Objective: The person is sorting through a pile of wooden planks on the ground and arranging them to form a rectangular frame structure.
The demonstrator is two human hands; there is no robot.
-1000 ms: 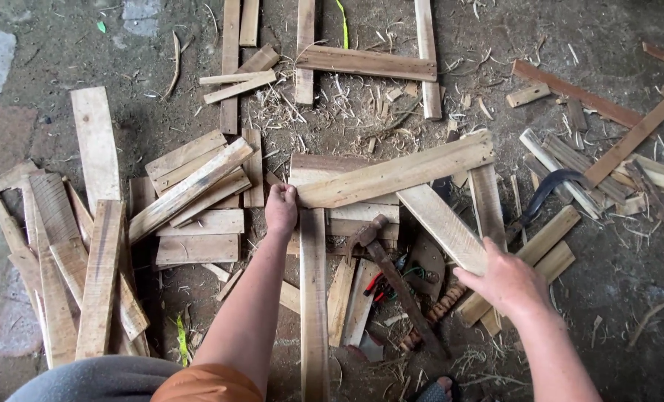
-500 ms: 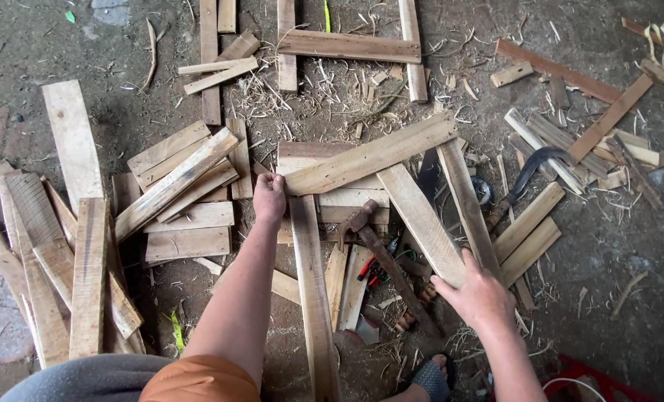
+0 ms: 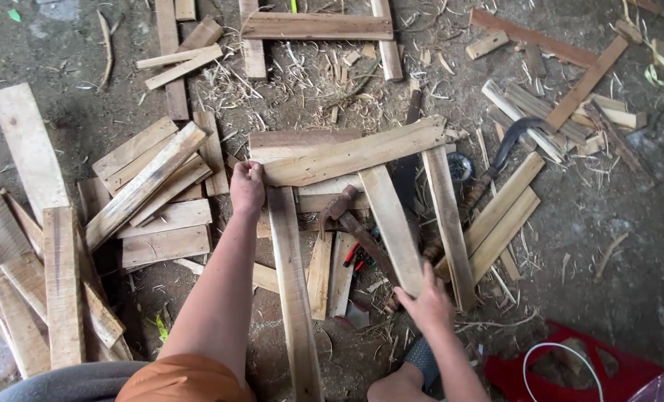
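The crosspiece (image 3: 354,152) lies on the floor (image 3: 615,246), slanted over the tops of 3 slats: the left slat (image 3: 293,283), the middle slat (image 3: 391,227) and the right slat (image 3: 448,223). The left hand (image 3: 247,187) sits at the left end of the crosspiece, fingers curled onto the corner where it meets the left slat, pressing rather than lifting. The right hand (image 3: 427,304) is below the crosspiece at the foot of the middle slat, fingers closed loosely on its end.

To do this well, I judge the left hand should keep the corner pinned flat while the right swings the foot of the middle slat until it runs parallel with the other 2; small nudges seem safer, since the pieces rest loose on chips and could skate. The crosspiece looks tilted, so it may need squaring too.

Just below the crosspiece, between the left and middle slats, lies 1 hammer (image 3: 354,227), with 1 red-handled tool (image 3: 354,257) beside it. Right of the crosspiece is 1 curved blade (image 3: 512,138). Left of it is a pile (image 3: 153,190) of about 8 short boards. Above it lies 1 frame (image 3: 317,27) of 3 visible pieces. Far below and to the right is 1 red crate (image 3: 570,372).
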